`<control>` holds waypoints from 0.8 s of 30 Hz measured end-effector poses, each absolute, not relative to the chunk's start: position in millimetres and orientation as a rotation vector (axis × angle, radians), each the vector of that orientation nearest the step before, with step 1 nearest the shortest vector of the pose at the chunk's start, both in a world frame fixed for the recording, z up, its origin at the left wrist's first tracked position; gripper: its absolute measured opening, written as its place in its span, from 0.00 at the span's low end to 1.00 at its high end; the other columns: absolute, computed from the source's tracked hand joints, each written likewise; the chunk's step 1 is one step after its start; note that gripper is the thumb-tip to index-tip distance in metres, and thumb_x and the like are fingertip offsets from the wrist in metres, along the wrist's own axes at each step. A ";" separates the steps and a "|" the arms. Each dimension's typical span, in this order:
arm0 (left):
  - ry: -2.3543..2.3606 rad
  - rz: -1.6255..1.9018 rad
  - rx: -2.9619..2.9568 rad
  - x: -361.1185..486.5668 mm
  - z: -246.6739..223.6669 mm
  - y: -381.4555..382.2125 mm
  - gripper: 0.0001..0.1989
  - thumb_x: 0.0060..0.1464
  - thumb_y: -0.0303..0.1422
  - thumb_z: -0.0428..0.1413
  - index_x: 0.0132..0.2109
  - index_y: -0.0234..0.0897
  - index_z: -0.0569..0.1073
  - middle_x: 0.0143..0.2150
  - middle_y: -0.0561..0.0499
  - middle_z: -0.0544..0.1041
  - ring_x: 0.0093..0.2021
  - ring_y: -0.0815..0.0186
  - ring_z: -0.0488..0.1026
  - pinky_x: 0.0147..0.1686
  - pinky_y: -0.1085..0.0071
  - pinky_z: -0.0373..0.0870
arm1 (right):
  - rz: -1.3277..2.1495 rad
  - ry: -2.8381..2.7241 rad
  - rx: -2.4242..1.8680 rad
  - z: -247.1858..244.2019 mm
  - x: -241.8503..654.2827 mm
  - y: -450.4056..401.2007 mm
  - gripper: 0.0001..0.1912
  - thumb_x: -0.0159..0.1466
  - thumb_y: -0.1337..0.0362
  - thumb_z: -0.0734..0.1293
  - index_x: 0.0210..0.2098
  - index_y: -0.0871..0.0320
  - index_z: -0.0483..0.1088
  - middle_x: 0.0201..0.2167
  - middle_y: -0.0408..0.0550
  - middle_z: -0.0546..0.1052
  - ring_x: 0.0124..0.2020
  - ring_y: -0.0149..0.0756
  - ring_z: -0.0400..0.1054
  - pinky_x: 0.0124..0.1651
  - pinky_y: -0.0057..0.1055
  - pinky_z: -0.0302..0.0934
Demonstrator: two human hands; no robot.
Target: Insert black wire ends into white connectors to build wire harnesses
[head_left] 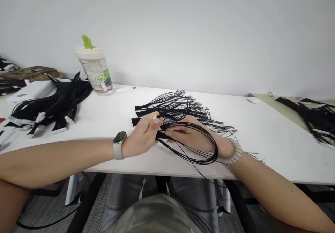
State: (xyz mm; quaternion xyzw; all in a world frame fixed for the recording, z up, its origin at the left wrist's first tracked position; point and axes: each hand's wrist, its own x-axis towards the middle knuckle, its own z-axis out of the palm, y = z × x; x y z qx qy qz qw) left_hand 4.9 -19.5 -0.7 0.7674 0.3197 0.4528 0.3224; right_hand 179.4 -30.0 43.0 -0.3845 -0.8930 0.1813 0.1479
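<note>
A looped bundle of thin black wires (213,145) hangs between my two hands over the table's front part. My left hand (143,132), with a watch on its wrist, is closed around one end of the bundle, thumb on top. Close beside it, my right hand (193,134) has its fingers bent in at the bundle near the left fingertips. What those fingertips pinch is partly hidden by the wires. Just behind both hands, more black wire bundles (175,103) lie on the table, loose ends fanned to the right.
A clear tumbler (96,73) with a green spout stands at the back left. Left of it lies a heap of black wire bundles (61,100) with white ends. More black bundles (311,116) lie at the far right. The white tabletop (282,152) ends close to my lap.
</note>
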 end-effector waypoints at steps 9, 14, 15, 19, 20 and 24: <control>0.885 1.169 1.924 3.8 2.4 -19.0 0.22 0.54 0.50 0.41 0.25 0.35 0.58 0.21 0.56 0.56 0.21 0.74 0.53 0.20 0.74 0.53 | 0.450 -2.567 -0.928 31.2 180.2 -31.1 0.15 0.65 0.63 0.54 0.30 0.60 0.69 0.26 0.42 0.73 0.27 0.24 0.62 0.32 0.22 0.54; 0.875 1.112 1.618 5.1 0.7 -17.0 0.21 0.51 0.50 0.46 0.25 0.36 0.57 0.16 0.59 0.56 0.15 0.76 0.55 0.14 0.77 0.52 | 0.535 -2.516 -0.860 31.1 176.7 -32.1 0.15 0.64 0.65 0.54 0.25 0.62 0.65 0.22 0.42 0.69 0.23 0.23 0.59 0.28 0.20 0.52; 0.884 1.110 1.590 5.8 0.6 -17.2 0.21 0.51 0.50 0.47 0.25 0.36 0.58 0.16 0.59 0.56 0.15 0.76 0.55 0.13 0.78 0.52 | 0.480 -2.524 -0.850 30.9 176.0 -32.1 0.14 0.64 0.66 0.54 0.24 0.61 0.64 0.21 0.41 0.69 0.22 0.23 0.57 0.28 0.20 0.51; 0.977 1.117 1.558 7.9 1.4 -18.4 0.21 0.52 0.50 0.45 0.28 0.35 0.62 0.16 0.59 0.56 0.13 0.76 0.55 0.12 0.77 0.54 | 0.206 -2.540 -0.845 25.3 174.3 -29.5 0.11 0.62 0.70 0.55 0.25 0.61 0.63 0.20 0.41 0.68 0.22 0.23 0.56 0.28 0.22 0.49; 0.996 1.120 1.565 8.0 1.5 -18.5 0.20 0.53 0.50 0.44 0.29 0.35 0.63 0.17 0.59 0.57 0.14 0.76 0.55 0.12 0.77 0.54 | 0.168 -2.541 -0.852 23.4 174.2 -28.4 0.10 0.62 0.70 0.55 0.26 0.61 0.63 0.21 0.41 0.68 0.22 0.24 0.57 0.28 0.22 0.49; 1.035 1.113 1.638 6.9 -0.3 -18.8 0.20 0.56 0.47 0.41 0.31 0.36 0.64 0.17 0.58 0.58 0.15 0.75 0.57 0.14 0.75 0.55 | 0.154 -2.552 -0.871 19.9 174.6 -26.0 0.10 0.62 0.69 0.55 0.26 0.61 0.64 0.23 0.42 0.70 0.24 0.24 0.60 0.29 0.22 0.50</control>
